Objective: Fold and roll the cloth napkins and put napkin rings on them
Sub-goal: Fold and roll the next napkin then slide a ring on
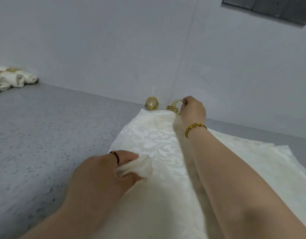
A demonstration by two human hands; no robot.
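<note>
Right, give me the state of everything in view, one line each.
left hand: grips a rolled napkin
right hand: pinches a gold ring
second ring: lies at the flat napkins' far edge
round ring: stands by the wall
flat napkins: spread on the counter
finished rolls: ringed, piled far left

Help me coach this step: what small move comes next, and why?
Probably carry the ring to the rolled napkin and slip it over the end. The right hand pinches that ring by the wall; the left hand grips the rolled napkin, its end sticking out.
</note>
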